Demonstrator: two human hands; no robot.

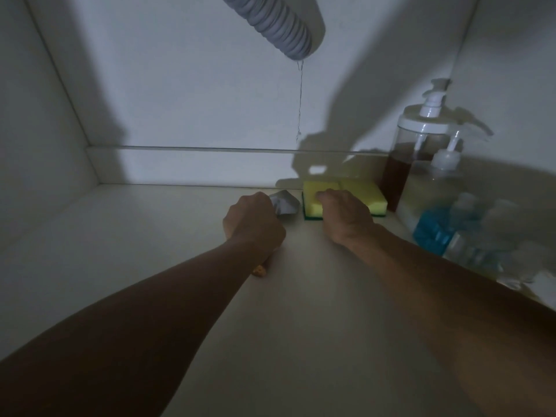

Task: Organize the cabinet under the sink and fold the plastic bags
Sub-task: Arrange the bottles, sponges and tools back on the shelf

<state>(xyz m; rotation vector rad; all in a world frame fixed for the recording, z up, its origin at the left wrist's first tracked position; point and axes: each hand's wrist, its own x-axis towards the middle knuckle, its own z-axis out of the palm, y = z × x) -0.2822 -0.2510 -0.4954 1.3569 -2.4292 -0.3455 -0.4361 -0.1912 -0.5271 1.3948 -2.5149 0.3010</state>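
Head view shows us both arms reaching deep into the cabinet [168,236], toward the middle of the frame. Our left hand [254,219] is curled around a small white folded plastic bag [284,203], which sticks out past the knuckles toward the back wall. Just beside it, to the right in the frame, lie the yellow sponges [346,192], their long axis running left to right along the back edge. Our right hand [346,213] rests on the near sponge with the fingers laid over its top; we cannot tell if they grip it. The bag goes, we judge, into the narrow gap left of the sponges, so the left hand is the nearer one. Pump bottles [421,164] stand at the right wall.
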